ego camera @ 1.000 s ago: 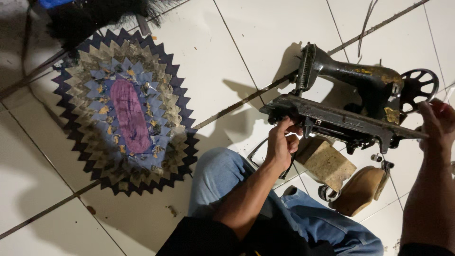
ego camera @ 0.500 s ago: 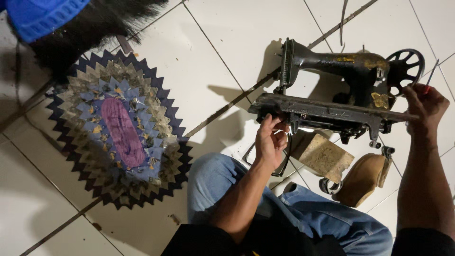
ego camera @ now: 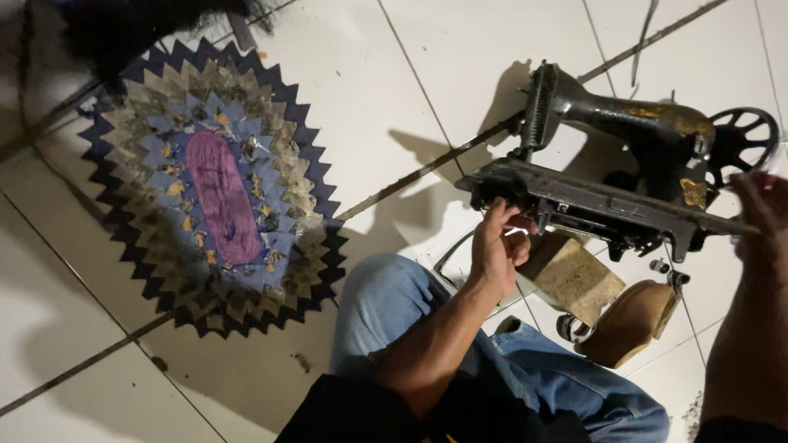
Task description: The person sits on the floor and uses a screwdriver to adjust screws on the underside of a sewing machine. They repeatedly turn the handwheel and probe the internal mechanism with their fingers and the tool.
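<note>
Down on the white tiled floor (ego camera: pixel 345 90), and the old black sewing machine (ego camera: pixel 624 164) is the centre of it all, tipped back so the underside of its flat bed faces the camera. The left hand (ego camera: pixel 497 246) is up at the near-left end of that bed, fingers curled in against the mechanism under the edge, touching it; whether they pinch a small part there, I cannot tell. The right hand (ego camera: pixel 763 217) is at the far-right end of the bed, just below the spoked handwheel (ego camera: pixel 743 143), closed around the bed's edge, and partly cut off by the frame.

Just below the machine lie a tan block (ego camera: pixel 570 279) and a rounded wooden piece (ego camera: pixel 632 320), both near the bed and close to the person's knee in blue jeans (ego camera: pixel 394 303). That side is crowded.

Left of the machine there is open tile, a clear strip crossed by a dark grout line that runs up to the machine's left end. Further left, well apart from the machine, sits an oval patchwork mat (ego camera: pixel 213 180) with a purple centre and jagged dark-blue points along its rim. Above the mat, a dark bushy shape (ego camera: pixel 139 25) hangs at the top edge.

Light is dim, with hard shadows thrown left of the machine.
</note>
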Demonstrator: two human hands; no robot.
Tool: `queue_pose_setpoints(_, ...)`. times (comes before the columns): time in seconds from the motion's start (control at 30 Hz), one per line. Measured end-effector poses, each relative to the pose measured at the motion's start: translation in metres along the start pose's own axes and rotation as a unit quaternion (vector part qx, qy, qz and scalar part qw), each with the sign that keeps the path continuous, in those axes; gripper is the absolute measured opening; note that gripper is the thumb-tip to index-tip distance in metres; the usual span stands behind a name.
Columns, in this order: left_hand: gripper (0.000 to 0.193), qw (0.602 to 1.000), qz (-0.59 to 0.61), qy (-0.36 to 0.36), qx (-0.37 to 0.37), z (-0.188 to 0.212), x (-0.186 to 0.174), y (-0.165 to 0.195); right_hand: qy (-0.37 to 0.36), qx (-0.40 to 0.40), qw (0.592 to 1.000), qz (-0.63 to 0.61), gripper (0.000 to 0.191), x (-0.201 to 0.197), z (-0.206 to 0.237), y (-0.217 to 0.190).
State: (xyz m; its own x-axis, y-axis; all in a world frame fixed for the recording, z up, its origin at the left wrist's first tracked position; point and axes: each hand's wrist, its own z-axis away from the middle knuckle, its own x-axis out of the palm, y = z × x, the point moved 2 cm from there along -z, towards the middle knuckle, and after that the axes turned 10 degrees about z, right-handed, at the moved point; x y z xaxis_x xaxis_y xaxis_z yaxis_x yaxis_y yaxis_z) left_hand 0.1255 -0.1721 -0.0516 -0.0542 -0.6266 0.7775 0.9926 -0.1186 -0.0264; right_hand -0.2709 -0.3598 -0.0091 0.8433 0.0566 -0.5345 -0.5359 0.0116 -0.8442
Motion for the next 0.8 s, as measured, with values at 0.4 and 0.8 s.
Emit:
queue_pose_setpoints(0.4,0.062,1.000,0.002,-0.004,0.009,0.006,0.004,-0.001,0.063,0.124,0.983,0.117,0.006,-0.001,0.001,0.002)
queue_pose_setpoints(0.8,0.046,0.998,0.052,-0.036,0.006,0.017,0.015,0.005,0.031,-0.008,0.997,0.075,0.016,-0.001,0.011,0.003)
